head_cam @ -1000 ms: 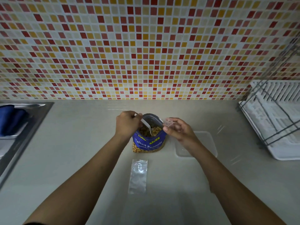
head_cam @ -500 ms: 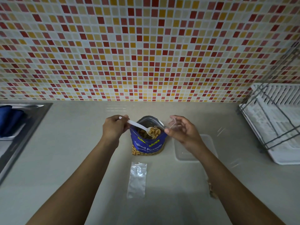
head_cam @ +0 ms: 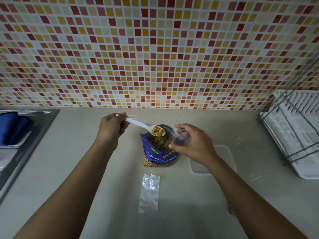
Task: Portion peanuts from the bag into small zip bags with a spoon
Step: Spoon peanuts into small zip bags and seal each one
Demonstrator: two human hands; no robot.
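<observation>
We are gripping the spoon (head_cam: pixel 138 124) in our left hand (head_cam: pixel 110 128), peanuts heaped over the peanut bag (head_cam: pixel 159 150) | our right hand (head_cam: pixel 193 144) is pinching a small zip bag (head_cam: pixel 177 137) open beside it

This is a home kitchen. A pale countertop (head_cam: pixel 69 169) runs along a wall (head_cam: pixel 155 49) covered in small mosaic tiles of red, orange, yellow and cream. Left of the countertop, a steel sink (head_cam: pixel 25 135) is set into it, with something blue (head_cam: pixel 12 128) lying inside. At the countertop's right end stands a white dish rack (head_cam: pixel 296 135) with a wire frame, close to the tiled wall.
</observation>
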